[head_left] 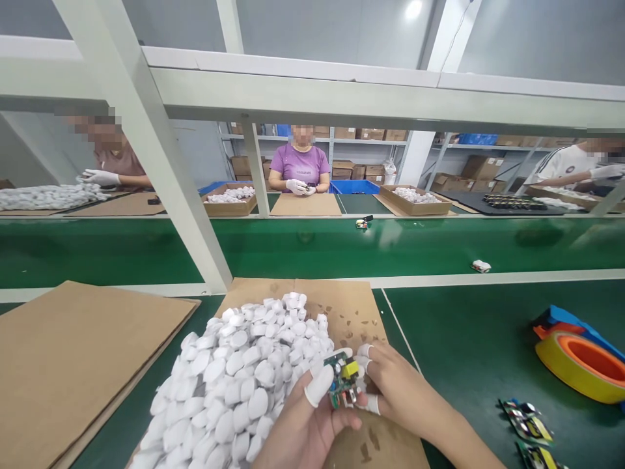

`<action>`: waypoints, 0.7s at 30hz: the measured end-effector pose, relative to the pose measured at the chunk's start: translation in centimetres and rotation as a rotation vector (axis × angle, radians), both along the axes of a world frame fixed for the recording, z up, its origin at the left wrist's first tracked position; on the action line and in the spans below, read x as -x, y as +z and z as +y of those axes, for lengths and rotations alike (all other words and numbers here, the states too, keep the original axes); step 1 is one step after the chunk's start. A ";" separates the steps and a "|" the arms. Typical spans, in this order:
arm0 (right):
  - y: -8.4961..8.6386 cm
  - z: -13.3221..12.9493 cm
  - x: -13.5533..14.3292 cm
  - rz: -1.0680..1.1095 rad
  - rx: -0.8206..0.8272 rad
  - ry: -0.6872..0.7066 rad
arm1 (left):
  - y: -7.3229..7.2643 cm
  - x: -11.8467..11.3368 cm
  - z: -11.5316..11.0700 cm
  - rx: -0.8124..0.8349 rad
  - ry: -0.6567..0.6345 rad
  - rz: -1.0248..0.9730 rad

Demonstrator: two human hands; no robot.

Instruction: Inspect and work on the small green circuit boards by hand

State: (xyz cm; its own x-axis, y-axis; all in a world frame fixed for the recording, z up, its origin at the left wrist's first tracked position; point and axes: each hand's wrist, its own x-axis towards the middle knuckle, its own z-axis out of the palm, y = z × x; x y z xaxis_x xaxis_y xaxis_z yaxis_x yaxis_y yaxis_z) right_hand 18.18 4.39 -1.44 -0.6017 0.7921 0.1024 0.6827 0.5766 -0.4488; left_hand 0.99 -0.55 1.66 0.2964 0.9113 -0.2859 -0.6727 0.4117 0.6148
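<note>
My left hand (312, 413), with a white finger cot on its thumb, grips a small green circuit board (343, 379) that carries a yellow transformer and other components. At the board's right edge is my right hand (390, 384), also wearing white finger cots. Its thumb and fingers are pinched together, and whatever lies between them is mostly hidden. To the left, a large heap of white disc-like pieces (244, 378) covers part of a cardboard sheet (361, 312). Both hands are above this sheet, beside the heap.
More circuit boards (527, 420) lie at the lower right, near tape rolls (581, 365). Stacked cardboard (73, 371) is on the left. Beyond a slanted white post (161, 163), a green conveyor belt (293, 247) carries small assemblies. Several co-workers sit across it.
</note>
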 end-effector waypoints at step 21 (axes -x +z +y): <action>1.1 0.7 -1.3 1.156 0.584 -0.288 | 0.6 -0.5 -0.3 0.045 -0.007 -0.011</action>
